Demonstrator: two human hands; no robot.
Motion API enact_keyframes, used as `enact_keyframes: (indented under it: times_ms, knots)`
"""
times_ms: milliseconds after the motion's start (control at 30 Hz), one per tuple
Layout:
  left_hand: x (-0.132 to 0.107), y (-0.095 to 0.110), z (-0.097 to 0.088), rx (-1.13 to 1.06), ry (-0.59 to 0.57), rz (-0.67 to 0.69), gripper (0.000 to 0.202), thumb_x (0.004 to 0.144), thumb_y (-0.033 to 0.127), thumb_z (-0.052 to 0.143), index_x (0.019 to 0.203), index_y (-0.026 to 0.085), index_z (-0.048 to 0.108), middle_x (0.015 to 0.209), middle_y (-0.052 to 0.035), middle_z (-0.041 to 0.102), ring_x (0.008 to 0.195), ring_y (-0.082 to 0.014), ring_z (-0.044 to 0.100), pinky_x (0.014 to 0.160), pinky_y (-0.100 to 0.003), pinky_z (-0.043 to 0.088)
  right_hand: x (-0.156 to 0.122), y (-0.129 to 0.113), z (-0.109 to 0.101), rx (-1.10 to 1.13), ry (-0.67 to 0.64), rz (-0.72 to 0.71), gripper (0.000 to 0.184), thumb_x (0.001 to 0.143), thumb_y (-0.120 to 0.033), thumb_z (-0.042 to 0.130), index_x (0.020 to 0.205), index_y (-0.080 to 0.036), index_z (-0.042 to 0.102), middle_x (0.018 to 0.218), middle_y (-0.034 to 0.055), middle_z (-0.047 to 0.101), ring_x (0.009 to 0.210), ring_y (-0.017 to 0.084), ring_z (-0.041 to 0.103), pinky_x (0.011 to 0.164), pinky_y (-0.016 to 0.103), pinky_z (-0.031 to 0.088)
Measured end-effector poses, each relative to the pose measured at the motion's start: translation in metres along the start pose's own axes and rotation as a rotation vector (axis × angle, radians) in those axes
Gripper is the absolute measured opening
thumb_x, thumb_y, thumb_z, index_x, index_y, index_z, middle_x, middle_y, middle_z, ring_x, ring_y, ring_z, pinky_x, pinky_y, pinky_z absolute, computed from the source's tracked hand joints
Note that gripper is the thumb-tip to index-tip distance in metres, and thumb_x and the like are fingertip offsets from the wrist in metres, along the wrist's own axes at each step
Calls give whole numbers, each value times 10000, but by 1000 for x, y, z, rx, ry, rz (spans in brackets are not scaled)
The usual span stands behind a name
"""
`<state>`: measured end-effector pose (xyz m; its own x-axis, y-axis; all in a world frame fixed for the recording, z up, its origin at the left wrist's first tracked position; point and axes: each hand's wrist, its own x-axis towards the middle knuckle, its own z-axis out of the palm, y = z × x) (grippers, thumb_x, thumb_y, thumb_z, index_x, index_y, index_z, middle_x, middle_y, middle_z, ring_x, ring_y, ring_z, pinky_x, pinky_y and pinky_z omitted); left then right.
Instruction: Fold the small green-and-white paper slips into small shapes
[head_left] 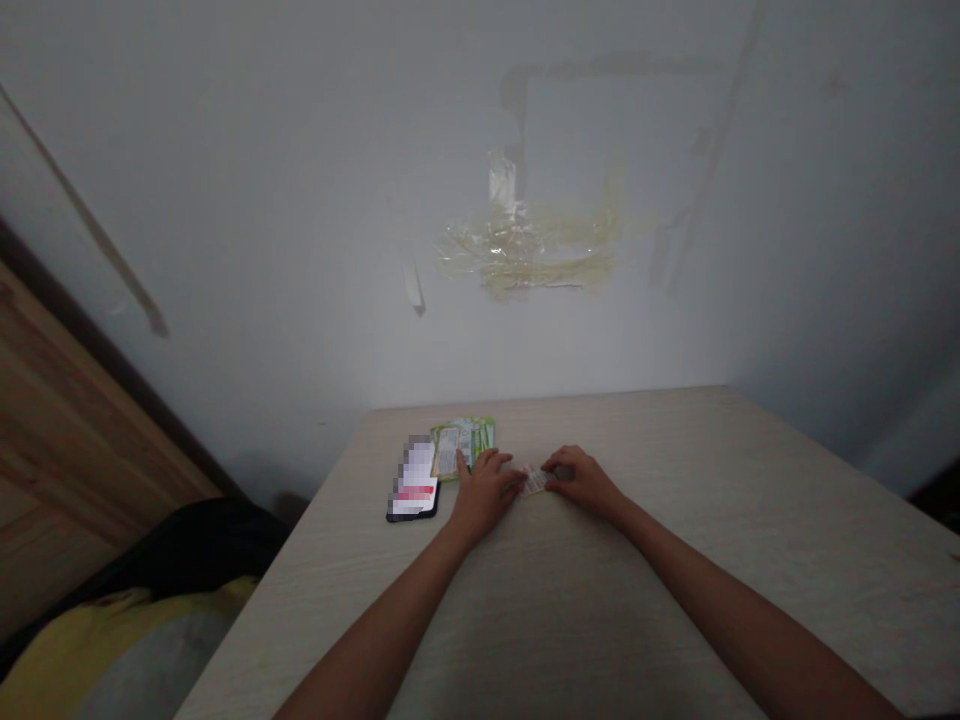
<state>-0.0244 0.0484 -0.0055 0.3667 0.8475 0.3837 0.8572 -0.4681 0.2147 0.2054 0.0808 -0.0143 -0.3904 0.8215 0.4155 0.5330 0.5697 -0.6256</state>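
On the table [645, 600] lies a small printed sheet [534, 480], pale with reddish marks; it is too small to read. My right hand [583, 482] pinches its right edge between thumb and fingers. At the left edge of the sheet, my left hand [484, 492] rests with its fingers spread, the fingertips touching or very near the paper. Its thumb reaches toward a pile of flat green and white printed packets or cards [459, 448]. Beside this pile is a phone [417, 488] with a lit, partly blurred screen; the packets overlap its upper right corner.
Behind the table's far edge rises a pale wall [315, 250] with shiny clear tape [525, 245] stuck on it. Wooden panels [60, 420] stand at the left. Yellow and grey cloth [142, 640] lies low beside the table's left edge.
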Motion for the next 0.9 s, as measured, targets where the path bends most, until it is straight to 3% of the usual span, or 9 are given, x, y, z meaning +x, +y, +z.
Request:
enact_keyframes:
  times_ms: [267, 400, 533, 700, 900]
  knots:
    - [0, 1, 4, 40, -1, -89, 331, 877, 523, 523, 1187, 447, 611, 1340, -22, 543, 1349, -332, 314, 1033, -756, -61, -2, 2, 0, 78, -36, -62, 216, 746, -151, 669, 952, -207, 707, 926, 57, 697, 935, 204, 613, 894, 367, 462]
    - [1, 1, 1, 20, 13, -91, 267, 874, 493, 544, 1114, 448, 653, 1340, -19, 536, 1343, -342, 318, 1019, -775, -29, -1, 1, 1, 32, -20, -125, 271, 764, -108, 628, 987, -233, 718, 1036, 65, 688, 1031, 212, 590, 953, 392, 440]
    - [1, 2, -2, 11, 44, -81, 220, 869, 467, 563, 1025, 383, 693, 1343, -28, 527, 1340, -338, 325, 1030, -769, -16, 0, 1, 2, -43, -118, -205, 309, 818, -132, 594, 1042, -308, 713, 1172, 29, 675, 1165, 223, 533, 1022, 455, 382]
    - [0, 4, -4, 30, 73, -41, 183, 858, 410, 598, 994, 319, 680, 1324, -43, 543, 1339, -311, 340, 1061, -739, -22, 1, 0, 3, -64, -144, -259, 351, 831, -106, 553, 1080, -301, 705, 1154, 27, 688, 1156, 217, 539, 1039, 452, 371]
    - [0, 6, -8, -37, 48, 54, 179, 818, 422, 647, 964, 323, 679, 1231, 6, 617, 1335, -292, 348, 1081, -698, -84, -1, -8, 3, -140, -93, -236, 312, 829, -106, 561, 1043, -259, 727, 1058, 82, 653, 1081, 226, 535, 949, 400, 421]
